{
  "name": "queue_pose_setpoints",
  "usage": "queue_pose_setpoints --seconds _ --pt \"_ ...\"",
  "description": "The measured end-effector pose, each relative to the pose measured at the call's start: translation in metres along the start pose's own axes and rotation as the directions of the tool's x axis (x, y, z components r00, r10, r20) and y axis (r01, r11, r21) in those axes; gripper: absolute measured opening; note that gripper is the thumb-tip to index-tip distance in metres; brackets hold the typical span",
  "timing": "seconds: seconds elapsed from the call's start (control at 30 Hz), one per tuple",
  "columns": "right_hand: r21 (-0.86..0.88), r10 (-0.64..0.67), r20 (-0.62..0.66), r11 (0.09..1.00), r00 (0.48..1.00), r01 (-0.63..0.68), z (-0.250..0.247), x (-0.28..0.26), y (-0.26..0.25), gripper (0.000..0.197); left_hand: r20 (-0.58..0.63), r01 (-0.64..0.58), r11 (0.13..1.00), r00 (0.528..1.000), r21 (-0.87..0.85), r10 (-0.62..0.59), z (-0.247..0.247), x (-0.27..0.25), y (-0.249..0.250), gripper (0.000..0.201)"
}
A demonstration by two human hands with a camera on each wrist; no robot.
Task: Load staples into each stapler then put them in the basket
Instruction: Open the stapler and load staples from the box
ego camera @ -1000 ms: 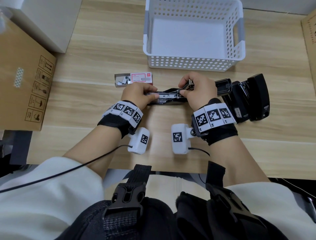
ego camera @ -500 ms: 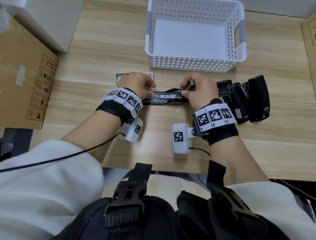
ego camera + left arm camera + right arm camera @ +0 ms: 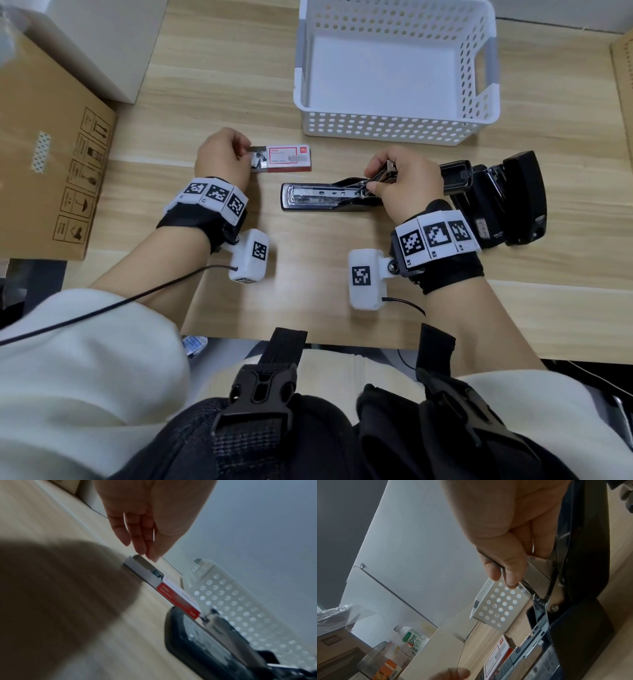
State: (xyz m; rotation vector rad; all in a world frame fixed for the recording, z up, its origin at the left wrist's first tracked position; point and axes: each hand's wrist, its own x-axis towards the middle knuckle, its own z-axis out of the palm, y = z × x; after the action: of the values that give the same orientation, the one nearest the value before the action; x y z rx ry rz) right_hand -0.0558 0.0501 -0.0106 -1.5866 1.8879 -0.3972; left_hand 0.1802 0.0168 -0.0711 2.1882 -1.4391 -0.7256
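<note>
An opened black stapler (image 3: 308, 198) (image 3: 197, 642) (image 3: 583, 574) lies flat mid-table, a strip of staples showing in its metal channel. My right hand (image 3: 380, 180) (image 3: 501, 574) pinches the raised metal part at its hinge. Left of it lies the red and white staple box (image 3: 289, 159) (image 3: 171, 595) (image 3: 498, 655) with its tray pulled out. My left hand (image 3: 245, 152) (image 3: 149, 555) has its thumb and fingertips pinched together at the tray's far edge; whether a staple strip is between them is hidden. The white perforated basket (image 3: 397, 126) (image 3: 240, 608) (image 3: 498, 605) stands behind, with nothing in it.
Two more black staplers (image 3: 500, 202) lie close behind my right hand. A cardboard box (image 3: 44, 164) and a white box (image 3: 113, 44) fill the left side. Another carton (image 3: 623, 85) borders the right edge. A bottle (image 3: 414, 638) stands beyond the white box.
My left hand has let go of the stapler and moved left and back to the staple box's open tray. My right hand keeps its hold at the hinge.
</note>
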Motion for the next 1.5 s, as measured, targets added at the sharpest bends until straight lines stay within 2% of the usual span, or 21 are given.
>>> queue_pose_setpoints --seconds 0.27,0.63,0.9,1.07,1.17,1.27,1.37,1.5 --pt "0.001 0.011 -0.004 1.0 1.0 -0.011 0.0 0.0 -0.002 0.014 0.082 0.009 0.987 0.996 0.161 -0.023 0.004 0.007 0.002 0.017" --pt "0.001 0.018 -0.004 1.0 1.0 -0.018 -0.001 0.0 -0.002 0.014 0.173 0.069 0.977 0.979 0.204 -0.105 0.001 0.019 0.006 0.015" --pt "0.003 0.032 -0.003 0.999 0.999 -0.032 0.0 0.0 -0.002 0.014 0.18 0.007 0.967 0.982 0.254 -0.054 -0.003 0.013 0.005 0.008" --pt "0.003 0.036 0.001 0.999 0.999 -0.036 0.0 0.0 -0.002 0.014 0.119 -0.022 0.985 0.993 0.17 0.002 -0.009 0.008 0.004 0.009" --pt "0.009 0.032 0.007 0.999 0.999 -0.032 -0.001 0.001 -0.002 0.015 0.1 -0.046 0.999 0.994 0.009 0.045 -0.009 0.005 0.005 0.015" --pt "0.009 0.026 0.013 1.0 1.0 -0.026 -0.001 0.0 -0.001 0.014 0.181 -0.096 0.988 0.977 -0.119 0.117 -0.006 -0.002 0.01 0.025" --pt "0.018 0.024 0.018 1.0 1.0 -0.024 -0.001 0.0 -0.001 0.014 0.235 -0.13 0.967 0.955 -0.22 0.181 0.0 -0.012 0.02 0.018" --pt "0.006 0.02 0.026 1.0 0.999 -0.02 -0.001 0.0 0.0 0.014 0.316 -0.076 0.952 0.933 -0.295 0.172 0.008 -0.026 0.033 0.02"
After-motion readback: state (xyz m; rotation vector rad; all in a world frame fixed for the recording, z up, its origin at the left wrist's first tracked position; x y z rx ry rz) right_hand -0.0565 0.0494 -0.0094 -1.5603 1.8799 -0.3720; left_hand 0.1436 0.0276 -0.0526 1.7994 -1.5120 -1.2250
